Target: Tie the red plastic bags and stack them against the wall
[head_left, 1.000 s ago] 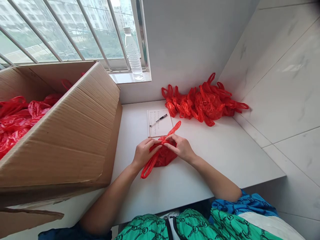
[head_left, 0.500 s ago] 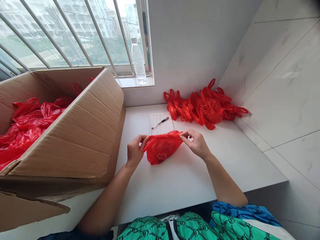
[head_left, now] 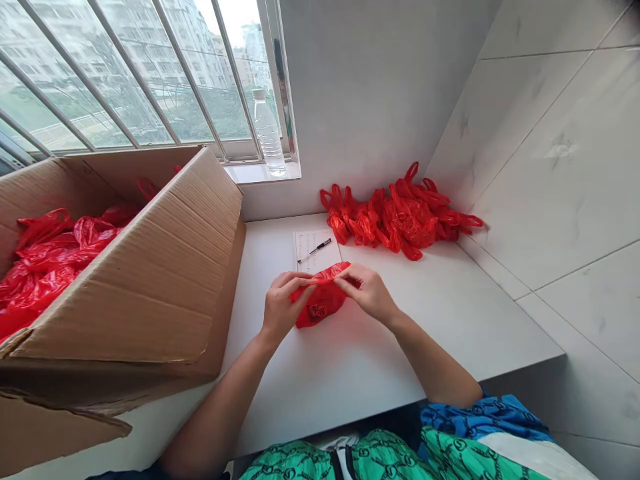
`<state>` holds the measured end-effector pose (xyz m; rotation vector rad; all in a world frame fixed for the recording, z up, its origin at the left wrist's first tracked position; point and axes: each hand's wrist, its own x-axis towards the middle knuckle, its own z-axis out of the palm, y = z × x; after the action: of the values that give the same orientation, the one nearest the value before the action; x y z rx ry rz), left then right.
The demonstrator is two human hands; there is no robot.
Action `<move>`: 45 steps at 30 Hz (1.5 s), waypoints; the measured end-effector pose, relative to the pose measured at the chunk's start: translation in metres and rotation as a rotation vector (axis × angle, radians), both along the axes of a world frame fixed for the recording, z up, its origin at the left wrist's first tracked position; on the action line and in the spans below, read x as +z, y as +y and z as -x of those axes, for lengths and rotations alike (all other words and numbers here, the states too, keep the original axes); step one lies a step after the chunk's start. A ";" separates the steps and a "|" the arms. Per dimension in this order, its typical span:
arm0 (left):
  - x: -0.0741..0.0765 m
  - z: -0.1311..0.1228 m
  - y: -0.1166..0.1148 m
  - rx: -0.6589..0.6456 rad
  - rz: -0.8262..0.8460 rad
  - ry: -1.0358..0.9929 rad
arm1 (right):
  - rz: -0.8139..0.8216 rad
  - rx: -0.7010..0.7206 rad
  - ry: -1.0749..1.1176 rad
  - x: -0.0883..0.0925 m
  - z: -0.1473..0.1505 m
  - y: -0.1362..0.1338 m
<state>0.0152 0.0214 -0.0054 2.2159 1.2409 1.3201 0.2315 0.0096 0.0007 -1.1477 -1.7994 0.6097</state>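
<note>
A red plastic bag (head_left: pixel 320 307) with dark printing hangs between my hands over the white table (head_left: pixel 370 360). My left hand (head_left: pixel 284 303) pinches its upper edge on the left, thumb and fingers pressed together. On the right, my right hand (head_left: pixel 369 293) grips the same edge between thumb and fingers. Only a short stretch of the edge shows between the two pinches. Just behind the bag lies a sheet of paper (head_left: pixel 303 247) with a black pen (head_left: pixel 320 245) across it.
At the left stands a large open cardboard box (head_left: pixel 145 287) holding red bags (head_left: pixel 55 267). A heap of red bags (head_left: pixel 400 213) lies against the back wall. A water bottle (head_left: pixel 270 137) stands on the windowsill by the barred window. Tiled wall rises at the right.
My hands have come closer together, and the bag's top edge between them is shorter and bunched. The whole view has shifted slightly.
</note>
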 end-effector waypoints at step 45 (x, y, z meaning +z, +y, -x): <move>0.023 0.003 -0.004 -0.001 0.216 0.920 | 0.263 -0.120 -0.991 0.025 0.043 0.031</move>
<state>0.0126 0.0174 0.0180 2.7122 1.5300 0.0695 0.1889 0.0409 0.0252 -1.9404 -2.4673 0.1897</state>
